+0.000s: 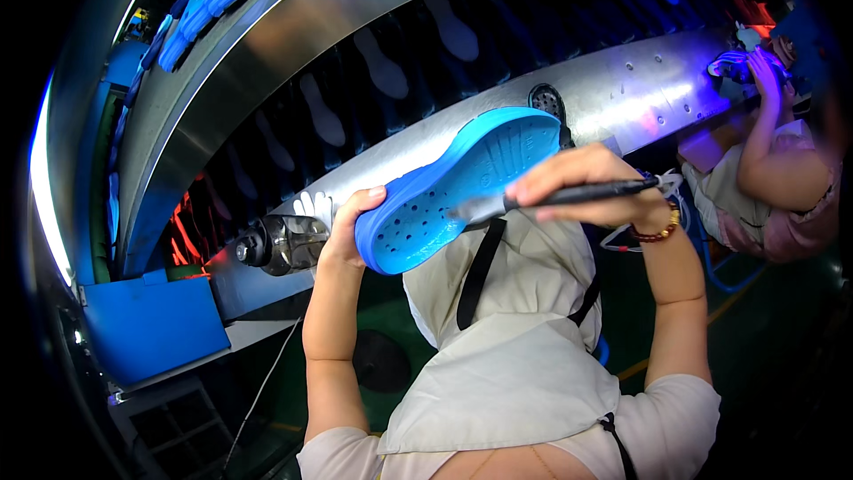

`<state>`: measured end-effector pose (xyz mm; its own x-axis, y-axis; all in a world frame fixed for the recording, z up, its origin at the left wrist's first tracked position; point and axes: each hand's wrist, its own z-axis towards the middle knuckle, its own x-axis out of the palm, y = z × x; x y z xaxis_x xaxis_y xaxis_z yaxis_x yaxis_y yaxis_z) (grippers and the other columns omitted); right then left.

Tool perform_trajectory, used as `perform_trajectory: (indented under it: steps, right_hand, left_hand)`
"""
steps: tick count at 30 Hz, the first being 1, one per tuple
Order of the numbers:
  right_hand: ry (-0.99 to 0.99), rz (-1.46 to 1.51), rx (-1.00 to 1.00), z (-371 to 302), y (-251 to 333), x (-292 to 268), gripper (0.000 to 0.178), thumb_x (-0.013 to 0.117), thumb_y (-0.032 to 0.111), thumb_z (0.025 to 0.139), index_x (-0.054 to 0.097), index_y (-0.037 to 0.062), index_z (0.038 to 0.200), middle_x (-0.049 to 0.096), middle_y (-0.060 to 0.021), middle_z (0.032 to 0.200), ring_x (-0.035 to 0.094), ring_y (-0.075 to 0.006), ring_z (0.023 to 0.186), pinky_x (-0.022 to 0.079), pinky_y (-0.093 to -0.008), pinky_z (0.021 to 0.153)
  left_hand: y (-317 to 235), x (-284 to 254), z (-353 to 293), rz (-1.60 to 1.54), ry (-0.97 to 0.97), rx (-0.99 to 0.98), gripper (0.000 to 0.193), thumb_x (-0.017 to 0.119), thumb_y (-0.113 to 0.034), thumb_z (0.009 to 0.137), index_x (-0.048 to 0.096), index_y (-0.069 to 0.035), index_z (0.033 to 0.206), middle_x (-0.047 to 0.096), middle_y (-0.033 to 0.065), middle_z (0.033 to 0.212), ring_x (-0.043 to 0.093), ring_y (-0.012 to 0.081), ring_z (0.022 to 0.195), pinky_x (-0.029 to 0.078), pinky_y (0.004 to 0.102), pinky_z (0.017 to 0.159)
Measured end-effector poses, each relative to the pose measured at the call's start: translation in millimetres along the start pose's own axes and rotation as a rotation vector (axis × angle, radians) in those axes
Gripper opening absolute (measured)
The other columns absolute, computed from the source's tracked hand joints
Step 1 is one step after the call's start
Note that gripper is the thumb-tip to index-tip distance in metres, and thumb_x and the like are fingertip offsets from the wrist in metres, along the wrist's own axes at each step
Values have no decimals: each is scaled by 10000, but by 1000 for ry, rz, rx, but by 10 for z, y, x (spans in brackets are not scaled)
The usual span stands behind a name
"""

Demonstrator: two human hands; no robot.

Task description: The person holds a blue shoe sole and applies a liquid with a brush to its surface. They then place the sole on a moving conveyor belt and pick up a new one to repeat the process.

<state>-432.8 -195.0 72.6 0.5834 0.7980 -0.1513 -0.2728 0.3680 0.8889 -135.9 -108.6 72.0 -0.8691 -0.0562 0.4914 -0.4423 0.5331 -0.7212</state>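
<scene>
A blue shoe sole [458, 182] is tilted in front of me, its hollow inner side showing, with small holes toward the near end. My left hand [349, 224] is closed on its left end, thumb over the rim. My right hand [595, 187] is closed around the dark handle of a brush [577, 194]. The brush's pale tip lies over the holed part of the sole, seemingly touching the inner surface. Part of the handle is hidden behind the fingers.
A metal ledge [622, 98] runs beyond the sole, beside a dark conveyor holding pale sole-shaped pieces [382, 67]. A clear bottle with a black cap [289, 244] and a white glove [313, 206] are at left. Blue soles [213, 4] lie on the upper belt. A co-worker [773, 160] sits at right.
</scene>
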Motion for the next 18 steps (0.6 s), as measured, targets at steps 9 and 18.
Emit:
perform_trajectory:
  steps: [9,18]
  right_hand:
    - [-60,-53,-91,-6,281,154,227,694,36,648,642,7,868,645,-126,882,614,-243,861,471,-327,793]
    - [-351,64,439,-4,-280,400,188,624,76,720,635,-16,883,634,-89,772,587,-108,675,455,-222,607]
  left_hand:
    - [153,-168,145,-543,445,226,624,401,-534,823,454,-42,1202,488,137,1205,475,283,1098,343,444,958]
    - [786,309,651,-541,215,171,899,138,-724,765,284,-21,1305,385,200,1274,389,329,1166,293,449,989]
